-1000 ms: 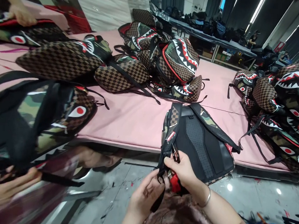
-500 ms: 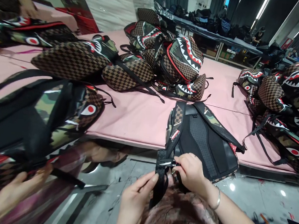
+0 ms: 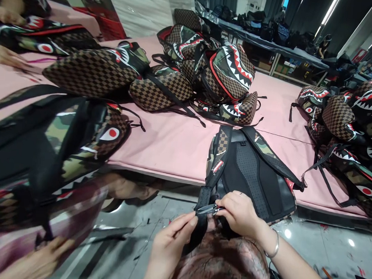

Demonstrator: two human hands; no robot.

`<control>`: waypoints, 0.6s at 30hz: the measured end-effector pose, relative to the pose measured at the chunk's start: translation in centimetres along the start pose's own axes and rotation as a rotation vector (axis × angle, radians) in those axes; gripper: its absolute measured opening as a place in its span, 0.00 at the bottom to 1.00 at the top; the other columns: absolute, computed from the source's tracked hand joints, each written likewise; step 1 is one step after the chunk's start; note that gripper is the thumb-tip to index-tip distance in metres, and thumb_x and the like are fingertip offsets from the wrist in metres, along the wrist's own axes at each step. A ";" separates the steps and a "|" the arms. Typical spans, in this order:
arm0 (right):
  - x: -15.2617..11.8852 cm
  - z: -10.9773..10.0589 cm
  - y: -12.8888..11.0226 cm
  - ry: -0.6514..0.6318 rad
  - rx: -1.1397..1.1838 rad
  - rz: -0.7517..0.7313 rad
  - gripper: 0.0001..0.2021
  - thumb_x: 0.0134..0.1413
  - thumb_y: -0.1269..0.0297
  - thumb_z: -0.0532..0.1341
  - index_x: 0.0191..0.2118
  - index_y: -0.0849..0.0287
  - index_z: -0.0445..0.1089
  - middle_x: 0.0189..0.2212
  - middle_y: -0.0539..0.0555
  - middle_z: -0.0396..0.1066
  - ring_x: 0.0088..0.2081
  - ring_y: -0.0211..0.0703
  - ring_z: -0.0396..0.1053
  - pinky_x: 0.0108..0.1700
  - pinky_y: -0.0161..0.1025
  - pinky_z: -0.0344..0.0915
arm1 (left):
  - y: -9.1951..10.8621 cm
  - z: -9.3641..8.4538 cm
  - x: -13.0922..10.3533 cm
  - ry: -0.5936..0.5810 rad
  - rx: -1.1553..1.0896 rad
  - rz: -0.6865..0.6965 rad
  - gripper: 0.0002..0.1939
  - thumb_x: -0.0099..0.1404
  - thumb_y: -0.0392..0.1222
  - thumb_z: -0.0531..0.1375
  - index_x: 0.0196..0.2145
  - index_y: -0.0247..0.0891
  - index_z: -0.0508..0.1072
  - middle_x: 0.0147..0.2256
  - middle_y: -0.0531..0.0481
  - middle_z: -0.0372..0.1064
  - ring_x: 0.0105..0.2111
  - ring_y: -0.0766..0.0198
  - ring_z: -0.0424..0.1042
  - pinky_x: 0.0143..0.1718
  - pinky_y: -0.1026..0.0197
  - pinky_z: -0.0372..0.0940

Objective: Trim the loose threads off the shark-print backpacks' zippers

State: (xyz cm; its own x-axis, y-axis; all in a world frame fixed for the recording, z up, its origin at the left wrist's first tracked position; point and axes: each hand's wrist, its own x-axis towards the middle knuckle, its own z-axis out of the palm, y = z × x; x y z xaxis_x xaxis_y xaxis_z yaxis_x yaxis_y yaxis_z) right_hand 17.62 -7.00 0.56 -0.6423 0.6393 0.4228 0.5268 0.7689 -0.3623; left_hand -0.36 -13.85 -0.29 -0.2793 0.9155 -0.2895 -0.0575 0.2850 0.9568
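Observation:
A black-backed backpack [image 3: 249, 174] with checkered and camouflage straps lies back side up at the table's front edge, partly over my lap. My left hand [image 3: 173, 237] is closed in a pinch on a black webbing strap [image 3: 201, 226] that hangs from it. In my right hand [image 3: 239, 214] is a pair of small thread snips [image 3: 206, 209]. Its blades point left across the strap, close to my left fingertips. Whether the blades touch the strap, I cannot tell. The snips' handles are mostly hidden by my right fingers.
Shark-mouth backpacks are piled on the pink table [image 3: 168, 151] behind and in another stack [image 3: 366, 141] at right. At my left, a co-worker's hand [image 3: 41, 259] is beside a large backpack [image 3: 53, 146]. Other hands are at the far left. Scraps lie on the floor.
The snips' blades have shifted slightly down toward my left fingertips, and the strap is bent there. The co-worker's hand at left has dropped lower, away from the bag.

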 end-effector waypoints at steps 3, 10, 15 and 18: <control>0.0 0.0 -0.1 0.022 0.030 0.011 0.19 0.65 0.57 0.44 0.35 0.61 0.67 0.28 0.54 0.69 0.30 0.41 0.62 0.35 0.37 0.58 | 0.2 -0.1 0.2 -0.002 0.024 0.003 0.16 0.45 0.50 0.64 0.29 0.37 0.79 0.31 0.46 0.74 0.31 0.58 0.69 0.25 0.65 0.64; -0.2 -0.1 -0.4 0.012 0.010 0.035 0.18 0.65 0.57 0.45 0.34 0.60 0.67 0.28 0.53 0.69 0.30 0.41 0.62 0.35 0.37 0.57 | -0.1 0.1 0.5 -0.037 0.042 0.028 0.14 0.46 0.50 0.63 0.28 0.38 0.79 0.28 0.48 0.72 0.26 0.62 0.68 0.21 0.66 0.61; -0.1 0.3 -0.5 0.035 0.046 0.056 0.17 0.64 0.58 0.46 0.32 0.60 0.68 0.26 0.53 0.69 0.29 0.40 0.62 0.34 0.37 0.57 | -0.7 0.6 0.3 -0.047 0.016 0.009 0.15 0.46 0.50 0.64 0.29 0.37 0.79 0.27 0.48 0.72 0.28 0.61 0.69 0.24 0.65 0.63; -0.1 0.5 -0.7 0.098 0.191 0.119 0.14 0.62 0.60 0.51 0.31 0.60 0.68 0.26 0.52 0.69 0.29 0.39 0.64 0.34 0.36 0.57 | -0.5 0.1 0.6 0.007 -0.131 -0.096 0.16 0.41 0.48 0.67 0.28 0.36 0.78 0.28 0.49 0.74 0.31 0.60 0.70 0.31 0.63 0.65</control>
State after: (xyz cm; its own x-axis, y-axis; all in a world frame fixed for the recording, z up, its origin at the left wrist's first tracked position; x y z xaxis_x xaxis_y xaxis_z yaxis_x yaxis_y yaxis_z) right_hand 17.07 -7.61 0.30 -0.5200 0.7302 0.4432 0.4746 0.6784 -0.5608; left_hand -0.39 -13.46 -0.97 -0.2735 0.8837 -0.3797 -0.2086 0.3309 0.9203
